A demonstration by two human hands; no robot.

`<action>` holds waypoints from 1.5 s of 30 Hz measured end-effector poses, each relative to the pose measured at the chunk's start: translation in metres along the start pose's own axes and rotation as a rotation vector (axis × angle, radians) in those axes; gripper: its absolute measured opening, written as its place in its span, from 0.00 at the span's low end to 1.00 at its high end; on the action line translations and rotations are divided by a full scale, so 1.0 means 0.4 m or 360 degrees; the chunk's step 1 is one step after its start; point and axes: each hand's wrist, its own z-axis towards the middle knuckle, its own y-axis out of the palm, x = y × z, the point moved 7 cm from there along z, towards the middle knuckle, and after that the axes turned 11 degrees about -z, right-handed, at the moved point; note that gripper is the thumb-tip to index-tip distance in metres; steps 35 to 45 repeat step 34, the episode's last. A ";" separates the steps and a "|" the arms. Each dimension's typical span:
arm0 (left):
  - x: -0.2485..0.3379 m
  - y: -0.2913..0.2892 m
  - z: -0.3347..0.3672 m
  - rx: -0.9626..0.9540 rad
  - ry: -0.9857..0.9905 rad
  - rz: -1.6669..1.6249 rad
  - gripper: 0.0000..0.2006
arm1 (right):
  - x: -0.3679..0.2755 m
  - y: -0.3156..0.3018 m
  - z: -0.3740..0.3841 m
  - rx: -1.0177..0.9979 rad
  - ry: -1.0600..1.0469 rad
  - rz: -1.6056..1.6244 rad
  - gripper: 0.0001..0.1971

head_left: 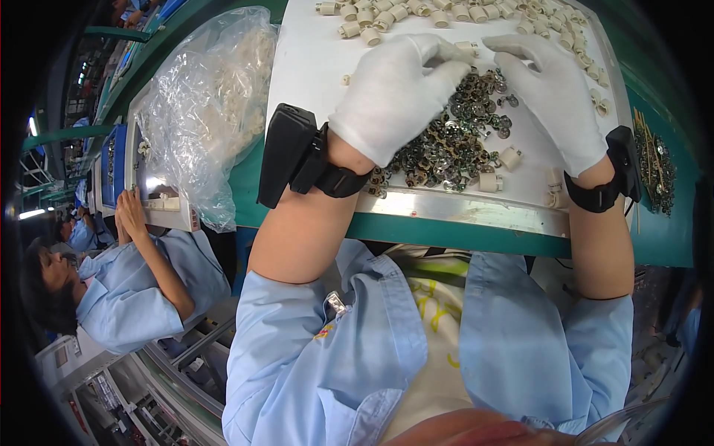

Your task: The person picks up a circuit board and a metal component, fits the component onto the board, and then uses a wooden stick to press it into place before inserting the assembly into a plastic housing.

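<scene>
My left hand [405, 93], in a white glove, has its thumb and fingers drawn together at a small cream cylindrical part [467, 48], and its fingertips partly hide the grip. Opposite it, my right hand [554, 93], also gloved, has its thumb and forefinger apart, with nothing visible between them. Under and between the hands lies a heap of small dark metal parts [454, 141] on a white work board [305, 82]. A few cream cylindrical parts [491, 182] lie at the heap's near right side. Many more cream cylindrical parts [439, 16] spread along the board's far side.
A clear plastic bag [204, 111] of pale parts stands left of the board. A metal strip [461, 210] runs along the board's near edge on the green bench [416, 227]. Thin sticks and metal pieces [654, 167] lie far right. A co-worker [149, 275] sits at left.
</scene>
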 end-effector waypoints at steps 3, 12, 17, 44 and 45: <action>0.015 -0.022 0.004 0.0164 0.0099 -0.0125 0.10 | 0.010 0.012 0.001 -0.0116 0.0210 -0.0063 0.12; 0.036 -0.031 -0.007 0.0159 -0.0113 -0.0109 0.11 | -0.053 0.048 -0.008 -0.0168 -0.0254 -0.0610 0.11; 0.038 -0.028 0.000 0.0181 0.0260 -0.0067 0.12 | -0.007 0.033 -0.001 -0.0370 0.0195 0.0057 0.11; 0.027 -0.007 -0.008 0.0023 -0.0229 0.0119 0.13 | -0.039 0.015 -0.021 -0.0258 0.0128 0.0084 0.15; 0.027 -0.007 -0.008 0.0023 -0.0229 0.0119 0.13 | -0.039 0.015 -0.021 -0.0258 0.0128 0.0084 0.15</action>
